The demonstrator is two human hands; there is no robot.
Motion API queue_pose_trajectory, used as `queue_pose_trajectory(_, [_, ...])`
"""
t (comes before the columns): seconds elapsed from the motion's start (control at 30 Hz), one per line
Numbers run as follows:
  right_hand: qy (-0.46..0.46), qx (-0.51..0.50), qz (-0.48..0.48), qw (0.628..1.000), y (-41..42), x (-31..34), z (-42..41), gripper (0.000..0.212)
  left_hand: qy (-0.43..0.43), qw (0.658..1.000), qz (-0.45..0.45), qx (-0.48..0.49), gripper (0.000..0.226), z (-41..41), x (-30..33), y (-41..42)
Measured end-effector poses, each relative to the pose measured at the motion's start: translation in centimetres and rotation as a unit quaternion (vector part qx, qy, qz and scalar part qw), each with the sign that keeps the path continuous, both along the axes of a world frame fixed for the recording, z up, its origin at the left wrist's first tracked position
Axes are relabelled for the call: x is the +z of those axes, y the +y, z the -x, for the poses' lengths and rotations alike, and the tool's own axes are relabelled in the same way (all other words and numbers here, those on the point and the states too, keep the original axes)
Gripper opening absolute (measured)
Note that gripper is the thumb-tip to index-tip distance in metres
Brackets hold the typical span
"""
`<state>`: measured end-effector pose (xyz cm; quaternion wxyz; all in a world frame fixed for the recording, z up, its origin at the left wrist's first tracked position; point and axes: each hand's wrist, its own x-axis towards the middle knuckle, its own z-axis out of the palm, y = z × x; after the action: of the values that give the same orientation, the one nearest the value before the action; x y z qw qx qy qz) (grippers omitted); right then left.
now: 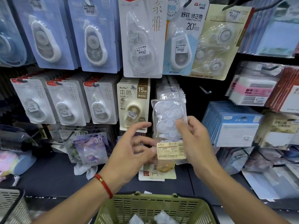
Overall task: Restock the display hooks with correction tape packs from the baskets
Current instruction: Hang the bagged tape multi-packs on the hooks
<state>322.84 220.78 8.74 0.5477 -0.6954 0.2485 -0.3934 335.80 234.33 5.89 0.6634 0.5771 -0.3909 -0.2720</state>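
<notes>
Item in hand: clear plastic bag of white correction tape refills with a cream barcode label [169, 126], held upright at centre frame, just below and in front of a row of matching clear bags on a hook [169, 92] at 12 o'clock from it.

Right hand [195, 143]: gripping the bag along its right edge, thumb across the front, fingers behind.

Left hand [129, 152]: holding nothing, fingers loosely spread, tips close to the bag's left edge and label; contact not certain.

Supply: green slotted plastic basket [161, 207] at 6 o'clock, at least two further clear packs [163, 218] visible inside. Grey slotted basket [9, 206] at 7 o'clock, contents not visible.

Display status: most hooks at 9 to 12 o'clock already well filled with carded correction tapes, including beige card "15M" pack [133, 104]. Bare black hook [205, 90] at 1 o'clock of the held bag, carrying nothing.

Loose cream carded packs [157, 172] lying on the dark shelf ledge [56, 175] beneath the hands.

Progress, judged: partway. Held bag not yet on a hook; basket stock still to hang; loose ledge packs possibly to rehang.
</notes>
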Motion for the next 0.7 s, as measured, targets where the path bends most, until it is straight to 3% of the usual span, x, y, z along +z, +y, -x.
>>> queue_pose_trajectory(0.13, [-0.037, -0.009, -0.075, 0.996, -0.3, 0.8, 0.2, 0.025, 0.025, 0.999, 0.043, 0.005, 0.058, 0.4, 1.1, -0.6])
queue_pose_trajectory(0.53, [0.005, 0.024, -0.102, 0.994, -2.3, 0.9, 0.5, 0.026, 0.042, 0.997, 0.057, 0.027, 0.045, 1.1, 1.5, -1.4])
queue_pose_trajectory(0.6, [0.089, -0.022, -0.017, 0.996, -2.8, -0.2, 0.4, 0.030, -0.025, 0.998, 0.007, 0.053, 0.041, 0.7, 0.9, -1.6])
queue_pose_trajectory(0.67, [0.194, -0.103, 0.170, 0.961, -3.1, -1.8, 0.5, 0.052, -0.183, 0.976, -0.056, 0.108, 0.041, 0.0, 0.0, -1.6])
queue_pose_trajectory(0.7, [0.200, -0.127, 0.264, 0.935, -3.0, -2.4, 0.6, 0.057, -0.262, 0.952, -0.069, 0.142, 0.044, -0.5, -0.3, -1.5])
